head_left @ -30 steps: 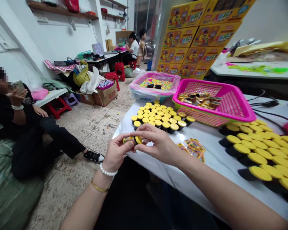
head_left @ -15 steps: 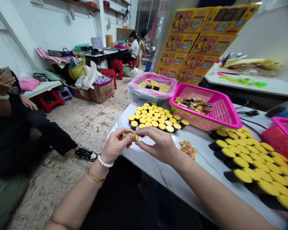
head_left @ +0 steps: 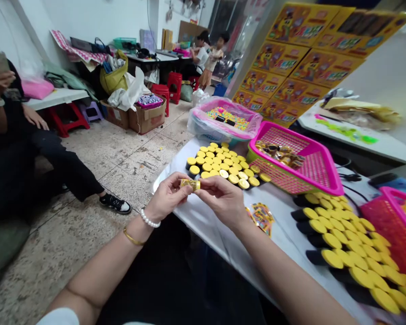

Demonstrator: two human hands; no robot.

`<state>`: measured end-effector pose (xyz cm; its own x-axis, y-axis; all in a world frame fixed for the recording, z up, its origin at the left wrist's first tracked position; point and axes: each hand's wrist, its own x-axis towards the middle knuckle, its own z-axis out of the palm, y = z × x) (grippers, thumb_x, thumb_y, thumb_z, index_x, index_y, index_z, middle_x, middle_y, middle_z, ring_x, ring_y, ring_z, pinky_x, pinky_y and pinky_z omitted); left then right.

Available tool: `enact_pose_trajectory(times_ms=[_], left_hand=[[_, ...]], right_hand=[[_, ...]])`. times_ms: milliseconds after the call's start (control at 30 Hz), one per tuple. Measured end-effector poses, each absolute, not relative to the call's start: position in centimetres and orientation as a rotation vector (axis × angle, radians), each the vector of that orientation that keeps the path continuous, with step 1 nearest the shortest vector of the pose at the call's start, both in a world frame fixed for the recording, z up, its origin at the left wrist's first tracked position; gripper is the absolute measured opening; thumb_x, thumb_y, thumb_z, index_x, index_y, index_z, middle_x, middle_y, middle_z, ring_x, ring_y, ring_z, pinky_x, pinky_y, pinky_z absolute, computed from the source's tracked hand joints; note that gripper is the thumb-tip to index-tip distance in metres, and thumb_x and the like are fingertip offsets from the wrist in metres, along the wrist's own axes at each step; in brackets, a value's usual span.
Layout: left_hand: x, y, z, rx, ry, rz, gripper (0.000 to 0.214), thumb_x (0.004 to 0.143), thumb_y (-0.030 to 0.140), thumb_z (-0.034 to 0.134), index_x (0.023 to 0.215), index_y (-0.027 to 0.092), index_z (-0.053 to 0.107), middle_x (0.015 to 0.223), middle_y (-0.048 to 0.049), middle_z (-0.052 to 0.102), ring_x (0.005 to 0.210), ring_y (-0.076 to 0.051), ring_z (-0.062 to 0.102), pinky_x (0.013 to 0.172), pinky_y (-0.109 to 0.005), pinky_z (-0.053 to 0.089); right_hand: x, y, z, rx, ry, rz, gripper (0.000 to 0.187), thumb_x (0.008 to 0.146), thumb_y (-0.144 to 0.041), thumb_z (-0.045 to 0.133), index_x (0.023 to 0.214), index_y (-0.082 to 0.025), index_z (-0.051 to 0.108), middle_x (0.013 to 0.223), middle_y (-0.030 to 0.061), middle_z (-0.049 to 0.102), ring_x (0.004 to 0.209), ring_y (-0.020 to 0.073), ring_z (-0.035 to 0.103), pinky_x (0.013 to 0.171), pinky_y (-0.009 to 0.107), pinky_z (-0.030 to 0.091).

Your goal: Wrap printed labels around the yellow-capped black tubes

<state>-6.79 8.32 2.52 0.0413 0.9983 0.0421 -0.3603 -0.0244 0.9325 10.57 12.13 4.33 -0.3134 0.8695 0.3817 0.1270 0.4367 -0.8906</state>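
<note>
Between the thumb and fingers of my left hand (head_left: pixel 167 195) is a small cylindrical jar (head_left: pixel 190 184) with a yellow printed label, lying on its side. My right hand (head_left: pixel 225 201) pinches its right end, where a yellow rim shows. Both hands are closed and held over the near edge of the white table (head_left: pixel 219 246). Just beyond them stand several black jars with yellow lids (head_left: pixel 219 166), packed close together. Right of my right hand lies a loose pile of small colourful printed packets or labels (head_left: pixel 262 217).
More yellow-lidded black jars (head_left: pixel 355 243) fill the table's right side. A pink basket (head_left: pixel 320 160) holds gold-brown pieces; a plastic-lined basket (head_left: pixel 203 122) holds colourful beads. Yellow printed boxes (head_left: pixel 291 63) are stacked behind. A person (head_left: pixel 64 158) sits at left with a phone.
The jar has turned so more of its printed side faces me, and my right fingers have closed in on its end. The whole view has shifted slightly.
</note>
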Motion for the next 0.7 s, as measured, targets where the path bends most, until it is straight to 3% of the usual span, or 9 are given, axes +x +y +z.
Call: enact_pose_trajectory(times_ms=[133,267,433,567,700], left_hand=[[-6.1,8.9,2.4,1.015,0.891,1.307,0.043,0.076,0.053,0.076,0.091,0.016,0.060,0.062,0.0046,0.057,0.046,-0.005,0.049,0.042,-0.016,0.036],[-6.2,9.5,2.6,0.890,0.915,1.193,0.050,0.077,0.064,0.068,0.080,0.016,0.057,0.052,0.0052,0.054,0.033,-0.003,0.038,0.032,-0.015,0.023],[-6.3,9.1,3.3,0.754,0.819,0.978,0.053,0.076,0.068,0.066,0.078,0.015,0.058,0.049,0.0028,0.058,0.027,-0.004,0.038,0.027,-0.016,0.018],[-5.5,9.0,3.8,0.686,0.903,0.963,0.060,0.076,0.074,0.060,0.065,0.015,0.056,0.039,0.0040,0.050,0.022,-0.004,0.030,0.025,-0.017,0.011],[-5.3,9.0,4.2,0.632,0.875,0.953,0.060,0.077,0.073,0.061,0.091,0.015,0.060,0.049,0.0002,0.061,0.028,-0.007,0.042,0.027,-0.016,0.023]], right_hand=[[11.0,12.8,4.9,-1.025,-1.557,1.456,0.029,0.071,-0.041,0.084,0.088,-0.019,0.075,0.075,0.0026,0.072,0.067,0.0154,0.069,0.070,0.034,0.062],[11.8,13.4,5.5,-0.915,-1.611,1.677,0.040,0.071,-0.037,0.085,0.108,-0.026,0.076,0.095,0.0025,0.071,0.074,0.0150,0.072,0.073,0.036,0.065],[11.3,12.7,4.2,-0.825,-1.481,1.609,0.022,0.070,-0.036,0.086,0.088,-0.026,0.080,0.097,0.0018,0.067,0.057,0.0111,0.069,0.055,0.031,0.065],[10.2,11.3,4.5,-0.821,-1.591,1.490,0.021,0.073,-0.036,0.083,0.091,-0.025,0.079,0.104,0.0028,0.062,0.061,0.0112,0.070,0.058,0.031,0.067],[11.7,12.8,7.1,-0.849,-1.726,1.181,0.018,0.077,-0.036,0.079,0.091,-0.024,0.079,0.104,0.0041,0.064,0.063,0.0121,0.070,0.058,0.032,0.066]])
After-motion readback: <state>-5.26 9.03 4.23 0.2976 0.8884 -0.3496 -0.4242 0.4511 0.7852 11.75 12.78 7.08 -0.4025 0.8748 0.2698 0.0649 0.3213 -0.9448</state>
